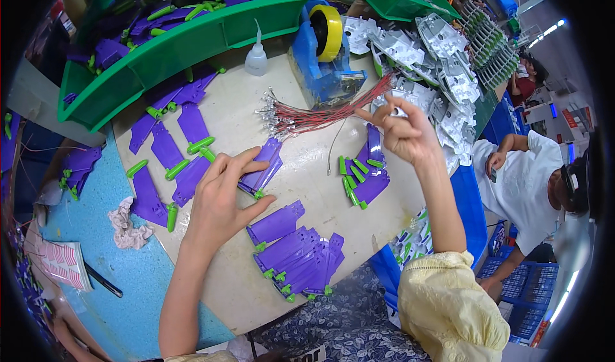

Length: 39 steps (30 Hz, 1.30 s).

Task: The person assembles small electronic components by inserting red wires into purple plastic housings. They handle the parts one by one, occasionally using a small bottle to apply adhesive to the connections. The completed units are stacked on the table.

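My left hand has its thumb and fingers closed round the sides of a purple plastic blade-shaped piece with a green end, low over the table. At the right end of a bundle of red and black wires, my right hand has its fingers bent and apart, one fingertip against the wires. Whether a wire is caught there is unclear. A thin dark wire trails below the bundle. Below my left hand, several purple pieces lie overlapped in a fan. Another purple group with green pegs lies left of my right forearm.
A green bin of purple and green parts stands far left, beside a white squeeze bottle and a blue tape dispenser. Grey-white moulded parts are piled far right. Crumpled tissue lies left. A person in white is at right.
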Motion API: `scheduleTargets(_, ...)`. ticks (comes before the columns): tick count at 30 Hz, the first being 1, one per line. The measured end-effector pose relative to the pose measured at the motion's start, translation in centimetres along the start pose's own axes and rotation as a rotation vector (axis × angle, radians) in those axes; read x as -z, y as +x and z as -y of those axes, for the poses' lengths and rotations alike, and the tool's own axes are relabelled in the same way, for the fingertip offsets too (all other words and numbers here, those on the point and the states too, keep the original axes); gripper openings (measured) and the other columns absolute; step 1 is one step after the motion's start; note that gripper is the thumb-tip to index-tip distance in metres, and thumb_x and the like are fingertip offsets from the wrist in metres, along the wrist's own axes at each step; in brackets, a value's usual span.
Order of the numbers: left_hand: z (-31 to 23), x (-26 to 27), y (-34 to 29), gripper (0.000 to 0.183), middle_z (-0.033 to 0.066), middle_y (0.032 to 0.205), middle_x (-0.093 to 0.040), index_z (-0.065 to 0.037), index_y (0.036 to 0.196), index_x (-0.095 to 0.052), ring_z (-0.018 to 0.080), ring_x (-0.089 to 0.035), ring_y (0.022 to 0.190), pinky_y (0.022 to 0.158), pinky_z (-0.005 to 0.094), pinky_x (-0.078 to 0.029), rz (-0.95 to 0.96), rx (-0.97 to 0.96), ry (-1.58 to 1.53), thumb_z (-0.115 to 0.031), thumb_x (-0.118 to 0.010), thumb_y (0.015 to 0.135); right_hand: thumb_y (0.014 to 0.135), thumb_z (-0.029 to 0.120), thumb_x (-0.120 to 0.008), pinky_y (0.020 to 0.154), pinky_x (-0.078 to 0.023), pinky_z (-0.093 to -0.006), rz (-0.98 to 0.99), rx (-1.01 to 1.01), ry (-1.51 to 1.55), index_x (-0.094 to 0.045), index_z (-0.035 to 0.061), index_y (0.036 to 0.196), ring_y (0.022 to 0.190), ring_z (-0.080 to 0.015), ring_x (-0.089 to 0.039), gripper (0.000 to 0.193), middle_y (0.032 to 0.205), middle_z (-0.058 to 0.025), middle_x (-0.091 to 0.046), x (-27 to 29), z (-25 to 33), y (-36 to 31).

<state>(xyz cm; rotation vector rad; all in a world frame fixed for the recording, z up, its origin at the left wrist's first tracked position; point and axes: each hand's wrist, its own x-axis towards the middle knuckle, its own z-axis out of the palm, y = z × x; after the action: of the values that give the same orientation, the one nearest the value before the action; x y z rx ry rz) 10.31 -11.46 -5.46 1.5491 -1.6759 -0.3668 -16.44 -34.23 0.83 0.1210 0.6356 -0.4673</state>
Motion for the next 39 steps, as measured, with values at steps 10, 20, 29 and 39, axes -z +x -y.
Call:
scheduleTargets(10,-0.1,-0.1,0.1,0.072,0.0088,0.111,-0.074,0.0,0.127,-0.055,0.0302,-0.061,0.098,0.089,0.0394,-0.049,-0.007,-0.006,0.014,-0.013,-0.088,0.065,0.08,0.022,-0.079,0.047,-0.032,-0.0298,-0.212,0.784,-1.802,-0.072,-0.0004,0.065,0.052,-0.0073,-0.048,0.028,0.059,-0.0035,-0.062,-4.5,-3.0,2.8)
scheduleTargets(20,0.3,-0.3,-0.2,0.076,0.0037,0.109,-0.073,-0.004,0.132,-0.053,0.0261,-0.06,0.095,0.085,0.0376,-0.051,-0.037,0.008,0.0,-0.014,-0.088,0.066,0.096,0.022,-0.069,0.057,-0.037,-0.0232,0.171,0.217,-1.639,-0.074,0.0078,0.119,0.067,-0.0036,-0.047,0.027,0.078,0.0014,-0.064,-1.5,-13.1,0.4)
scheduleTargets(29,0.3,-0.1,-0.4,0.08,0.0048,0.11,-0.072,-0.006,0.137,-0.05,0.0265,-0.062,0.099,0.089,0.0379,-0.049,0.019,0.066,-0.019,-0.015,-0.087,0.067,0.097,0.018,-0.067,0.053,-0.028,-0.0252,0.203,0.275,-1.72,-0.072,0.0071,0.122,0.064,-0.0033,-0.037,0.028,0.071,0.0035,-0.055,0.7,-13.6,4.4)
scheduleTargets(39,-0.3,-1.9,-2.3,0.033,0.0124,0.106,-0.061,-0.001,0.099,-0.072,0.0269,-0.06,0.088,0.068,0.0354,-0.053,-0.19,-0.042,0.178,-0.011,-0.084,0.07,0.092,0.01,-0.067,0.05,-0.04,-0.0306,0.248,0.583,-1.928,-0.072,0.0,0.117,0.054,-0.0129,-0.052,0.027,0.069,-0.0103,-0.061,1.3,-14.1,4.8)
